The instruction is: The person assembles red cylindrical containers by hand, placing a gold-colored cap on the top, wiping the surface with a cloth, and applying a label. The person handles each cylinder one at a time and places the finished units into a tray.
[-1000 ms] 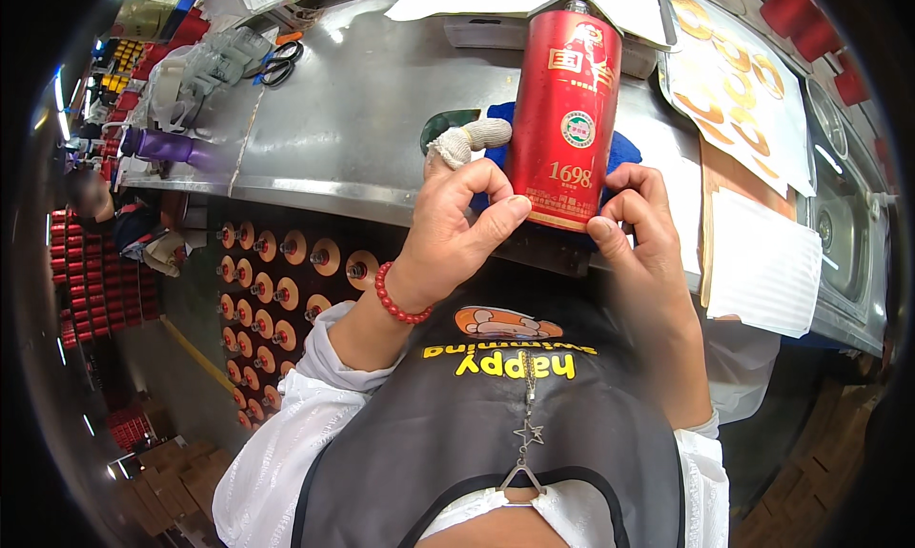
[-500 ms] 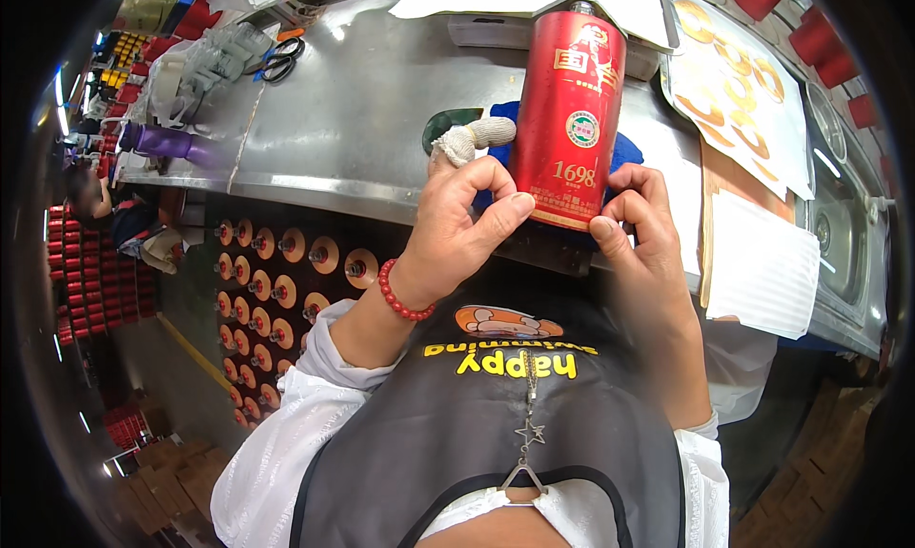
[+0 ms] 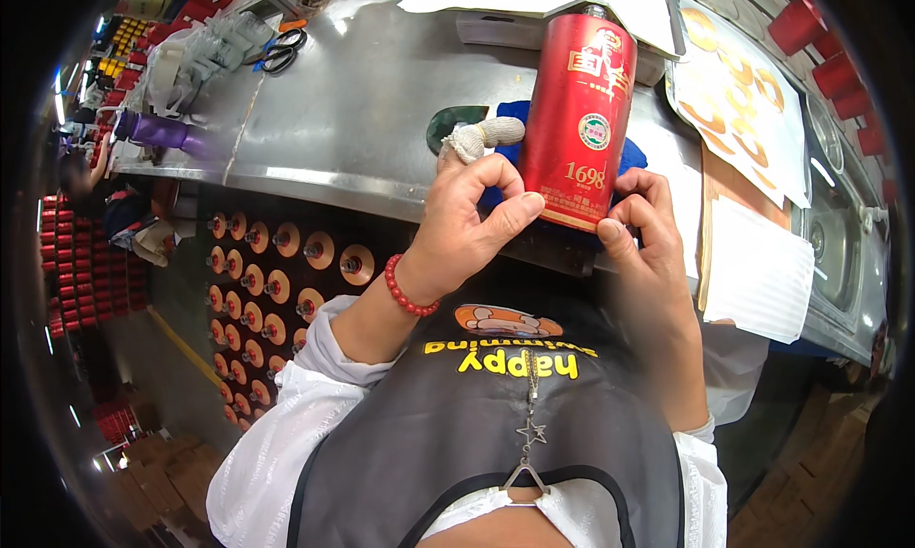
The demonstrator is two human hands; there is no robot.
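A red cylindrical bottle (image 3: 575, 114) with gold lettering and a round white-and-green mark lies on a blue cloth (image 3: 633, 157), its base toward me and its neck at the far end. My left hand (image 3: 477, 210) grips the base at its left edge, thumb against the lower side. A knitted finger cover (image 3: 498, 131) sits on one of its fingers. At the right edge of the base, my right hand (image 3: 648, 229) holds on with curled fingers and thumb. The bottle's underside is hidden. Left of the cloth lies a dark green piece (image 3: 446, 126).
The metal bench (image 3: 334, 119) carries black scissors (image 3: 283, 52) and a purple bottle (image 3: 152, 131) to the left. A tray of gold labels (image 3: 734, 81) and stacked white sheets (image 3: 758, 262) are on the right. Rows of bottles (image 3: 286, 240) stand below the bench.
The bottle and both hands appear slightly farther right, with the view shifting a little too. Both hands keep their hold on the base.
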